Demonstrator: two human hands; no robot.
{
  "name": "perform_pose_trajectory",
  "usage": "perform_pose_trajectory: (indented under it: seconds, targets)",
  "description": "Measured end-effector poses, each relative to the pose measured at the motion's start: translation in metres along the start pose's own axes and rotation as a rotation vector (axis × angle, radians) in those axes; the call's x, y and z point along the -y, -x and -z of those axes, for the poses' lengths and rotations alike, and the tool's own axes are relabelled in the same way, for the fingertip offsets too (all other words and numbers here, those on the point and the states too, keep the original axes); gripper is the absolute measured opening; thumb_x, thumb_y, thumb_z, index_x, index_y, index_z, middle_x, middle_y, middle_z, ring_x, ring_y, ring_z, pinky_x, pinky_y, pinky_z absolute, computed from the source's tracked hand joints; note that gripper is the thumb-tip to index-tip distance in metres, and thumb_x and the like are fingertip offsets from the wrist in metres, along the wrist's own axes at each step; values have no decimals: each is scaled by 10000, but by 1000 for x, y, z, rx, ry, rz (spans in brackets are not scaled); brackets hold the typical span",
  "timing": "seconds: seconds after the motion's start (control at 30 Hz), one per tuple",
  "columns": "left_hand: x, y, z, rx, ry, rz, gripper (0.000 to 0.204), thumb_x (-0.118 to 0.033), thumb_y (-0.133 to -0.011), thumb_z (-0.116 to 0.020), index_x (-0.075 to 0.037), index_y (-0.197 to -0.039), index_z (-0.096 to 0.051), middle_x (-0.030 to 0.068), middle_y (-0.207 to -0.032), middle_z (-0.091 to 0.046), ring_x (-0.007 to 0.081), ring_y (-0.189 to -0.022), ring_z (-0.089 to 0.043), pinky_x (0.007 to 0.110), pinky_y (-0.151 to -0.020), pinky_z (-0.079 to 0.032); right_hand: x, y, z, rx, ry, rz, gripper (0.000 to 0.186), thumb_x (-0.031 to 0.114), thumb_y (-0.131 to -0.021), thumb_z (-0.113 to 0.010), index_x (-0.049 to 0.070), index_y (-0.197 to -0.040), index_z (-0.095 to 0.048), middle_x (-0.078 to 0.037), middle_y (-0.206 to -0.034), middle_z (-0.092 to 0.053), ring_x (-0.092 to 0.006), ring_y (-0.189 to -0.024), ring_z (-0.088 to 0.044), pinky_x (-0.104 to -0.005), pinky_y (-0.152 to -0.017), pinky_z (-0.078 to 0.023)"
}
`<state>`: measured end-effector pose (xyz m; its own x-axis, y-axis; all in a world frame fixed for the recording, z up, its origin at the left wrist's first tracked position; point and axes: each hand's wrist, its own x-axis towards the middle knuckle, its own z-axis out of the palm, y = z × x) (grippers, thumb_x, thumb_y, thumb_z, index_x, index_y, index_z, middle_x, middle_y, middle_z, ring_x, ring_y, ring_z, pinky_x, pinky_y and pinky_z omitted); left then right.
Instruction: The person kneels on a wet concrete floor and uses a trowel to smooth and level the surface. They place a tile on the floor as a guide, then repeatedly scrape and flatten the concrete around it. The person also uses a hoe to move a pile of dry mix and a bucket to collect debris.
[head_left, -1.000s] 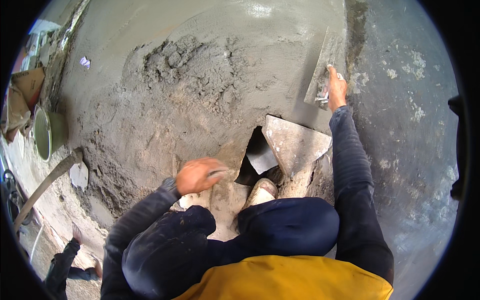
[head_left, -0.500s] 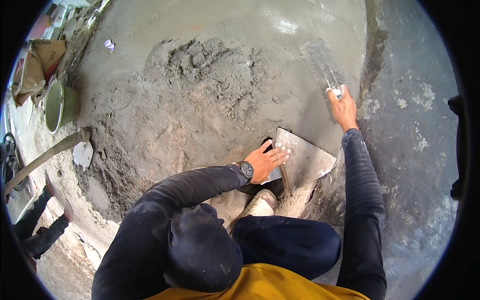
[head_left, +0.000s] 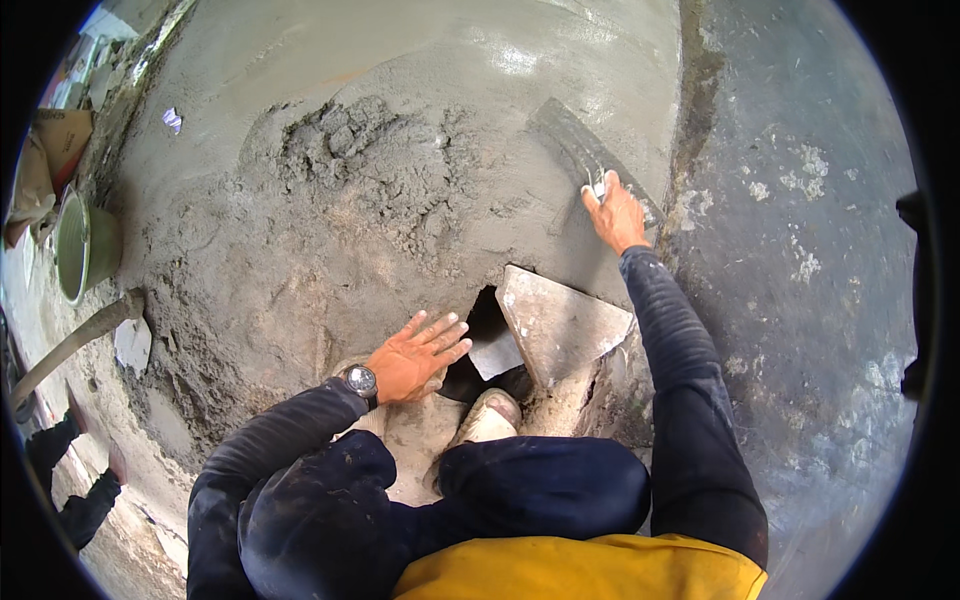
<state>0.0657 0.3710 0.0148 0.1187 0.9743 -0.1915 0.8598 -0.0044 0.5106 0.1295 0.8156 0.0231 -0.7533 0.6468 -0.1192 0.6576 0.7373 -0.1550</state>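
Note:
My right hand (head_left: pixel 614 212) grips the handle of a flat steel trowel (head_left: pixel 580 150), whose blade lies on the wet grey cement floor (head_left: pixel 420 60) far ahead. My left hand (head_left: pixel 418 355), with a wristwatch, is held palm down and fingers spread, just above the rough cement beside a dark hole (head_left: pixel 482 340). A flat grey slab (head_left: pixel 556 322) lies tilted at the hole's right edge. A pile of rough, lumpy mortar (head_left: pixel 350 160) sits ahead to the left. My shoe (head_left: pixel 488 418) and bent knees are below the hole.
A green bucket (head_left: pixel 82 245) stands at the far left beside a long wooden handle (head_left: pixel 70 340). A cardboard box (head_left: pixel 62 130) lies beyond it. Older dark concrete (head_left: pixel 800 250) runs down the right side. Another person's legs (head_left: pixel 70 480) show at lower left.
My left hand has moved from my knee out toward the hole and opened flat. My right hand has swept the trowel leftward across the smooth cement.

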Motion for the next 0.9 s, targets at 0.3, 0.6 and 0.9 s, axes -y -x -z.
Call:
perform_pose_trajectory:
  seconds: [0.3,0.6,0.9]
  targets:
    - [19,19,8,-37,73,157,808,-393,-955,-662,-153,-1649,-323,86,-1729,-272,318,-1617,-171,533,-1312,-136,-2,117,-10,79,-3,233,380,407,-996,-643,52,-1058,-522,-216,-804,-702,-417,-730,-705,-511,-653,-558]
    - [21,66,14,-105,134,305,751,-348,-940,-688,-162,-1614,-415,81,-1704,-341,349,-1611,-187,534,-1309,-159,-34,14,-8,-214,-46,-150,456,435,-1020,-609,14,-1163,-508,-312,-998,-720,-515,-967,-690,-583,-839,-524]
    - [26,87,0,-226,194,458,691,-297,-900,-725,-160,-1547,-528,92,-1670,-406,368,-1603,-211,547,-1300,-189,-4,139,-11,72,-69,7,418,433,-1012,-565,23,-1095,-582,-293,-922,-710,-495,-890,-692,-552,-806,-536]
